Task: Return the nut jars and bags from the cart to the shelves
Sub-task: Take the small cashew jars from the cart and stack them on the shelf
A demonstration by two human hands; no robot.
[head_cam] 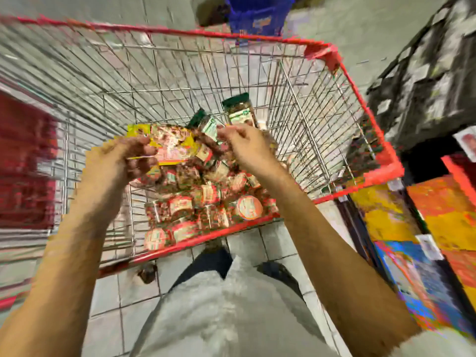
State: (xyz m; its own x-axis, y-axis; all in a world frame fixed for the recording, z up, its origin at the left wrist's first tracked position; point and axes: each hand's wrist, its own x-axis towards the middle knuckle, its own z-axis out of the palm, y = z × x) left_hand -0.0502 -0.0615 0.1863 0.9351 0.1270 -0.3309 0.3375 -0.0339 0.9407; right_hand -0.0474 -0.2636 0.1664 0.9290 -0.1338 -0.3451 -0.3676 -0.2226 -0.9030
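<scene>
Now left hand (pixel 128 157) grips a yellow bag (pixel 171 143) above the cart (pixel 257 37)

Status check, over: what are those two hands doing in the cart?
Left hand grips yellow nut bag. Right hand curled above jar pile, grasp too blurred to call. Plenty left in cart. Nothing blocks the lift.

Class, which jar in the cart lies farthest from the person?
The larger green-lidded jar, beyond the right hand; the smaller green-lidded jar and the red-labelled jars lie nearer.
</scene>
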